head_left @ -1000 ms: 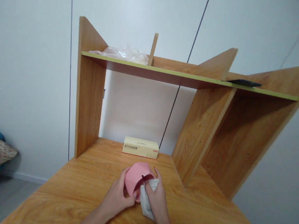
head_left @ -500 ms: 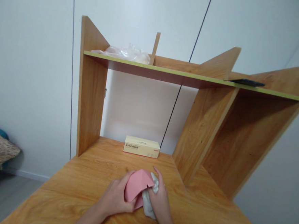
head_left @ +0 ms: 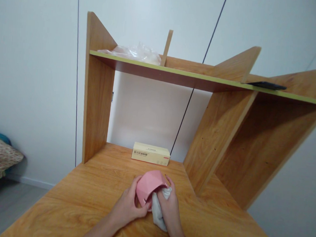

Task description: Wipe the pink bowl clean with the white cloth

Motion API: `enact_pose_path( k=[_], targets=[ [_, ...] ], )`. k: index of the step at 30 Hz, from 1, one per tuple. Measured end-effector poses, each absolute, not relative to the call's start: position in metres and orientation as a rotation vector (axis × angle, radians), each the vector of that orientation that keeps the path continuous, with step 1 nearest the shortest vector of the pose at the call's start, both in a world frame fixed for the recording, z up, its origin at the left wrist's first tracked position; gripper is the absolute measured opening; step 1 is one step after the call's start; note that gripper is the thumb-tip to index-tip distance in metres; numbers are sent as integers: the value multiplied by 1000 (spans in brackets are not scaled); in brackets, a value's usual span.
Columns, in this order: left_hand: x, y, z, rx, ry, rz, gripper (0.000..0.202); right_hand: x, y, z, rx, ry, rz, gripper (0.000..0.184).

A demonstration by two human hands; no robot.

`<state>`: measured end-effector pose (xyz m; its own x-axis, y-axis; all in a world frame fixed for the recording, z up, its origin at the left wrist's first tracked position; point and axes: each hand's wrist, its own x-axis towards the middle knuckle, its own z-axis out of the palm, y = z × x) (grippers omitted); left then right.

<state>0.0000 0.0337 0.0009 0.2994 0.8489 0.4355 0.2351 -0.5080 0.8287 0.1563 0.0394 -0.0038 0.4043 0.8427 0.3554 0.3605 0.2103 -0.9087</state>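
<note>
Left grip (head_left: 130, 209) clasps pink cup (head_left: 148, 185); right grip (head_left: 170, 210) holds grey cloth (head_left: 158, 211) against cup, near box (head_left: 150, 153).

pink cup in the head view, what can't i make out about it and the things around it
- Inside of the pink cup, head view: the white cloth and right hand cover its opening.
- Its near side: behind the left hand.
- Print on the beige box: too small to read.
- The dark flat item on the shelf: seen edge-on, unidentifiable.
</note>
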Motion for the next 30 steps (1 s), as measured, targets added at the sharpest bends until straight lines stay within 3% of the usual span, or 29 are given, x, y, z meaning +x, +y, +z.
enact_pose_path(
  k=[9,13,19,26,30],
  targets=[
    [-3,60,-7,1375,1201,1447,38,171,35,5,-1460,-1356,432,51],
    [-13,73,-11,954,1220,1476,40,191,50,-5,-1470,-1387,272,54],
    [-22,75,-9,739,995,1430,42,215,58,-13,-1637,-1617,244,32],
    [-20,69,-3,785,934,1414,43,162,35,-9,-1714,-1780,394,32],
    [-17,68,-3,835,943,1471,44,134,35,19,-1688,-1718,253,39]
  ],
)
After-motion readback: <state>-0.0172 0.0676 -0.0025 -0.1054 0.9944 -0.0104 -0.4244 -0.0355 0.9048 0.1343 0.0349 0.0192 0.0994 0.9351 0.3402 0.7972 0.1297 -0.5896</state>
